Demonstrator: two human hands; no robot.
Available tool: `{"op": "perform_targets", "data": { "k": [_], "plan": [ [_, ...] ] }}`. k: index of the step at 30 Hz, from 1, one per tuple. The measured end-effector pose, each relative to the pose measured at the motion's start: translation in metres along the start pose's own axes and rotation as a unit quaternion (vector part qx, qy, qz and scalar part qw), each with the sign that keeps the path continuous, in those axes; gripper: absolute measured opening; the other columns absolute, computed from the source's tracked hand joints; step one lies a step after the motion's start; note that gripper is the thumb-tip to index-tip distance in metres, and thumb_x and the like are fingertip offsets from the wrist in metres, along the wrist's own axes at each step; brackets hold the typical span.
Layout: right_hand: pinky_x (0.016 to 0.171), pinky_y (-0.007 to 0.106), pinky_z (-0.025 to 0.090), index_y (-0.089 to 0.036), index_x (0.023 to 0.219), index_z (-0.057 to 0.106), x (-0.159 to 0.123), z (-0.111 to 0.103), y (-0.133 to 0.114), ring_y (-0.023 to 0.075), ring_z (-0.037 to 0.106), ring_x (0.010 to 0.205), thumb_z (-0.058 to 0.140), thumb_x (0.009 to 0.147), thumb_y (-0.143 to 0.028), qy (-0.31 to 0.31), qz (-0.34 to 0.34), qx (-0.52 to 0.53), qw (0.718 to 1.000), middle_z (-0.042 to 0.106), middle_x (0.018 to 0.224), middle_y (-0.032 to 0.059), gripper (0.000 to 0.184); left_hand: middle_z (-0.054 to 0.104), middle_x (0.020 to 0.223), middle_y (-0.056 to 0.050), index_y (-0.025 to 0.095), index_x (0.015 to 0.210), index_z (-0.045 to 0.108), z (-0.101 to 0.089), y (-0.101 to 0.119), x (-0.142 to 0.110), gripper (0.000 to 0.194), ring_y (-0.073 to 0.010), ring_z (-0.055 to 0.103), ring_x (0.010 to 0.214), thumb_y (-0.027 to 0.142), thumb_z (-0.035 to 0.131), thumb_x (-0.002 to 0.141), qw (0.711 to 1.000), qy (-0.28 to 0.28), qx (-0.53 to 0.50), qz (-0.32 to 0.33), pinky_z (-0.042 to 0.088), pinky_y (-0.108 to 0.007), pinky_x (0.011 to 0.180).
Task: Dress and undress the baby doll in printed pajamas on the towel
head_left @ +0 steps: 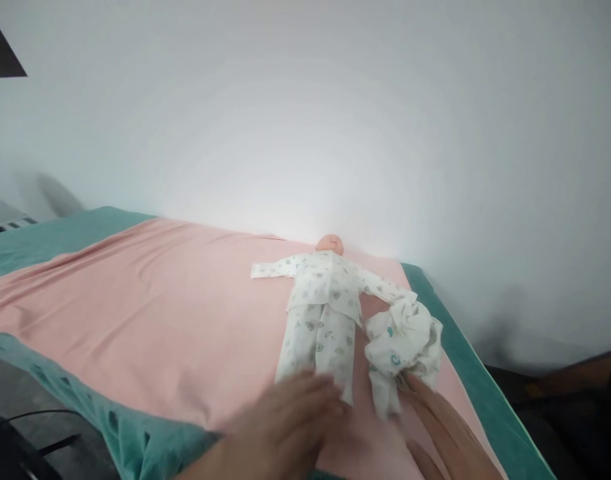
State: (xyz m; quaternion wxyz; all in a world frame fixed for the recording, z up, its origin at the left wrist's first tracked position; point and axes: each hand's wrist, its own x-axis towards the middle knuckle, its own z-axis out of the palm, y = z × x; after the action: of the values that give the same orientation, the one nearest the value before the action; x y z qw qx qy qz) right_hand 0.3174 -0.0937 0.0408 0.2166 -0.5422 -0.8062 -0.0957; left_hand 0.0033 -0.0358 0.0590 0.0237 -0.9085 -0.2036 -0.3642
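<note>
A baby doll (pixel 330 244) lies on its back, its head toward the wall and its arms spread. It is dressed in a white printed top (pixel 328 283) and matching trousers (pixel 310 337). My left hand (pixel 295 417), blurred by motion, is over the lower trouser legs with its fingers stretched out; whether it touches them I cannot tell. To the right of the doll sits a crumpled white printed cloth (pixel 408 340), by the end of one sleeve. My right hand (pixel 448 430) is at the near edge of this cloth, fingers extended and thumb apart.
A pink sheet (pixel 185 320) lies over a green cover (pixel 490 393) on the bed or table. The white wall (pixel 305 120) rises right behind the far edge. Dark objects stand at the lower left (pixel 15 453) and the lower right.
</note>
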Motion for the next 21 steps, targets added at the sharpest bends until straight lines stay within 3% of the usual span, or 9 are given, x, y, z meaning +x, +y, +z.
{"op": "perform_targets", "data": {
  "k": [2, 5, 8, 11, 13, 16, 21],
  "plan": [
    [0.100, 0.039, 0.047, -0.029, 0.147, 0.033, 0.059, 0.000, -0.015, 0.0261, 0.046, 0.132, 0.044, 0.094, -0.035, 0.029, 0.077, 0.094, 0.992, 0.042, 0.149, 0.0059, 0.055, 0.052, 0.141, -0.010, 0.023, 0.139, 0.042, -0.006, -0.029, 0.030, 0.047, -0.0240, 0.043, 0.135, 0.017, 0.044, 0.093, 0.995, 0.068, -0.035, -0.072, 0.042, -0.048, 0.109],
    [0.105, 0.042, 0.042, -0.029, 0.141, 0.041, 0.160, 0.011, -0.023, 0.0247, 0.043, 0.133, 0.045, 0.094, -0.039, 0.077, 0.161, 0.241, 0.954, 0.045, 0.146, 0.0058, 0.048, 0.056, 0.136, -0.008, 0.024, 0.131, 0.053, 0.007, -0.087, 0.083, 0.038, -0.0232, 0.047, 0.131, 0.022, 0.043, 0.094, 0.964, 0.152, -0.072, -0.205, 0.043, -0.047, 0.108],
    [0.104, 0.046, 0.040, -0.023, 0.133, 0.049, 0.251, 0.036, -0.007, 0.0258, 0.050, 0.125, 0.049, 0.090, -0.042, 0.131, 0.208, 0.351, 0.904, 0.053, 0.137, 0.0092, 0.047, 0.064, 0.126, -0.005, 0.024, 0.120, 0.062, 0.034, -0.147, 0.131, 0.032, -0.0211, 0.056, 0.120, 0.028, 0.042, 0.095, 0.911, 0.143, -0.160, -0.352, 0.045, -0.042, 0.104],
    [0.104, 0.047, 0.038, -0.018, 0.126, 0.055, 0.311, 0.068, 0.022, 0.0269, 0.051, 0.122, 0.054, 0.084, -0.037, 0.102, 0.250, 0.363, 0.892, 0.057, 0.131, 0.0119, 0.046, 0.067, 0.121, -0.007, 0.020, 0.114, 0.066, 0.059, -0.192, 0.164, 0.031, -0.0212, 0.060, 0.113, 0.026, 0.044, 0.093, 0.881, 0.093, -0.223, -0.406, 0.045, -0.040, 0.103],
    [0.103, 0.046, 0.038, -0.018, 0.119, 0.059, 0.328, 0.089, 0.039, 0.0262, 0.053, 0.118, 0.055, 0.081, -0.034, 0.080, 0.245, 0.355, 0.899, 0.060, 0.127, 0.0114, 0.042, 0.065, 0.123, -0.009, 0.019, 0.118, 0.064, 0.071, -0.208, 0.176, 0.033, -0.0225, 0.060, 0.113, 0.027, 0.046, 0.092, 0.879, 0.074, -0.223, -0.415, 0.044, -0.040, 0.102],
    [0.098, 0.043, 0.040, -0.021, 0.107, 0.064, 0.328, 0.113, 0.054, 0.0234, 0.058, 0.108, 0.052, 0.084, -0.038, 0.065, 0.221, 0.370, 0.900, 0.066, 0.115, 0.0073, 0.032, 0.062, 0.127, -0.010, 0.020, 0.126, 0.058, 0.086, -0.215, 0.179, 0.038, -0.0250, 0.057, 0.116, 0.035, 0.048, 0.092, 0.888, 0.045, -0.197, -0.412, 0.044, -0.040, 0.100],
    [0.094, 0.040, 0.041, -0.022, 0.104, 0.063, 0.313, 0.126, 0.058, 0.0221, 0.058, 0.102, 0.048, 0.087, -0.041, 0.078, 0.203, 0.389, 0.895, 0.068, 0.109, 0.0054, 0.030, 0.060, 0.128, -0.011, 0.020, 0.122, 0.058, 0.099, -0.217, 0.173, 0.036, -0.0255, 0.055, 0.118, 0.038, 0.044, 0.094, 0.904, 0.019, -0.162, -0.395, 0.043, -0.040, 0.100]
  ]
}}
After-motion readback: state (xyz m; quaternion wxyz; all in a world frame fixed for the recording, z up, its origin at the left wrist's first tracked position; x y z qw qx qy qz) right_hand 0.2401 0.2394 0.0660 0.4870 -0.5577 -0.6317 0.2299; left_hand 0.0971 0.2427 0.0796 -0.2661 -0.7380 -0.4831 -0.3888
